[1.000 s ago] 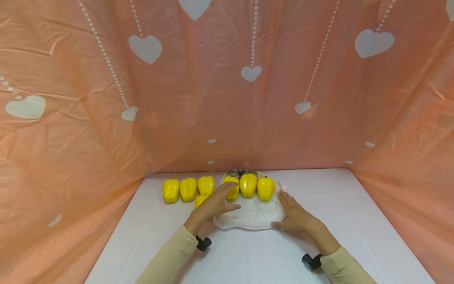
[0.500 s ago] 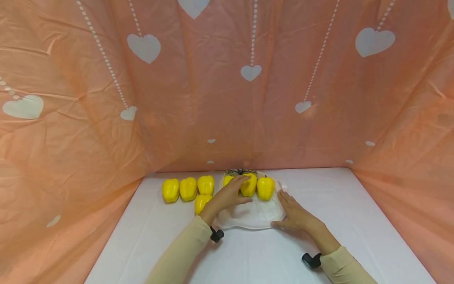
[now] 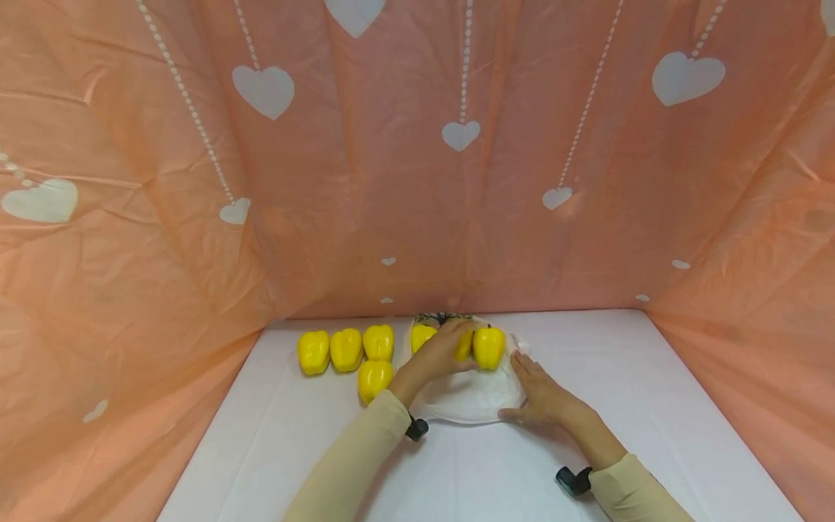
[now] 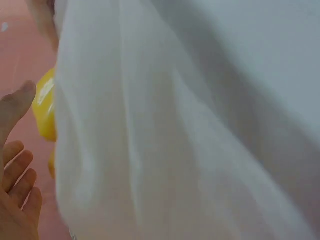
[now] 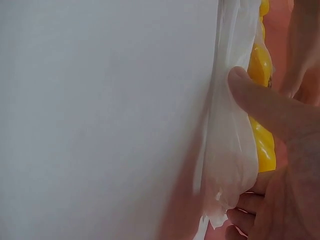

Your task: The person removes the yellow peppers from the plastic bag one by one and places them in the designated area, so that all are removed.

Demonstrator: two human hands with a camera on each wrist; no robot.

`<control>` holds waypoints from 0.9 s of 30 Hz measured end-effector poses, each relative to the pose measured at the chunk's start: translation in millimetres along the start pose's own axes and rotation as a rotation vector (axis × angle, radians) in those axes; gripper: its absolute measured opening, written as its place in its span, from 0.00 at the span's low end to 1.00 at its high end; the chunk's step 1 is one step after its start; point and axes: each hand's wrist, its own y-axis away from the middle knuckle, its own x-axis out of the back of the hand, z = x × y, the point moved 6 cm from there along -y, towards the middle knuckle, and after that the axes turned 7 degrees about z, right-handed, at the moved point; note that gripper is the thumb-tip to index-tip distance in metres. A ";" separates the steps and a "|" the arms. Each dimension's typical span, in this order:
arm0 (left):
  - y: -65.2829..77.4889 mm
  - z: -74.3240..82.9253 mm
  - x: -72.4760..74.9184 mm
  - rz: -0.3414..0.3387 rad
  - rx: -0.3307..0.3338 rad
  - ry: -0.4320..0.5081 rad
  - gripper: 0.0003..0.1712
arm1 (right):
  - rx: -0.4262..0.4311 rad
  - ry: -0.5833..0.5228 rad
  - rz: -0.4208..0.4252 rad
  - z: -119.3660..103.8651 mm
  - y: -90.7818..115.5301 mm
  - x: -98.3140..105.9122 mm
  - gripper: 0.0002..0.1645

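Observation:
A white cloth bag (image 3: 466,402) with a dark tree print at its far end lies on the table. Three yellow bell peppers sit on it: a right one (image 3: 488,348), a middle one (image 3: 464,345) mostly covered by my left hand (image 3: 438,357), and a left one (image 3: 422,336) partly behind that hand. In the left wrist view, the left fingers (image 4: 22,182) are loosely bent, with the thumb spread beside a pepper (image 4: 46,105). My right hand (image 3: 546,395) rests at the bag's right side, fingers straight, thumb near the front edge. Bag fabric (image 5: 232,135) shows beside that thumb.
Left of the bag, three yellow bell peppers stand in a row (image 3: 346,349), and another pepper (image 3: 375,380) is in front of them beside the left forearm. An orange curtain with white hearts (image 3: 457,217) encloses the white table (image 3: 261,435) at the back and sides.
My left hand has moved right across the bag, from the left pepper to the middle one. The front loose pepper is now more exposed. My right hand has stayed in place.

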 end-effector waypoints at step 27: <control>-16.3 5.6 -23.3 0.023 -0.026 -0.269 0.51 | 0.010 0.004 -0.004 0.3 0.6 1.4 0.74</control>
